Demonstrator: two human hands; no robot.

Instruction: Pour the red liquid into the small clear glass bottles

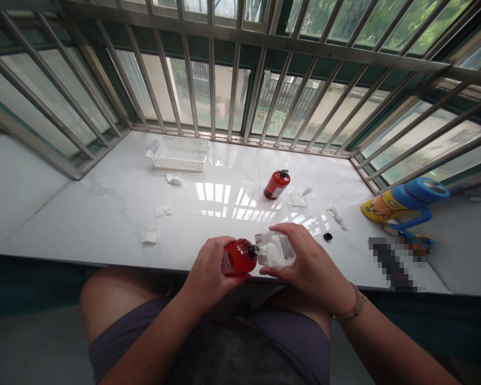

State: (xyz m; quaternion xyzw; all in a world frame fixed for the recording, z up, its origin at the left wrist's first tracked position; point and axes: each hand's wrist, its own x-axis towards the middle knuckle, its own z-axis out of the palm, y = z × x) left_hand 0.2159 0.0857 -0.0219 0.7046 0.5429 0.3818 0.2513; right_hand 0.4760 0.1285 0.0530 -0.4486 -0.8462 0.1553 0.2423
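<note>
My left hand point(210, 267) is wrapped round a red bottle point(240, 256), tipped so its black neck points right. Fingers of my right hand point(300, 251) grip a clear square bottle point(278, 250) on its side, its mouth facing left. The two necks meet, or nearly so, above the counter's front edge; whether liquid passes between them is too small to tell. Farther back, a second red bottle point(277, 185) with a black top stands on the white counter point(224, 224). A small black cap point(327, 236) lies to the right of my right hand.
A white perforated basket point(178, 155) sits at the back left. Crumpled tissues point(162, 210) lie on the left, another point(335, 215) on the right. Small clear pieces point(300, 200) are behind my hands. A blue and yellow flask point(401, 200) stands far right, by a blurred dark object point(393, 264). Barred windows enclose the counter.
</note>
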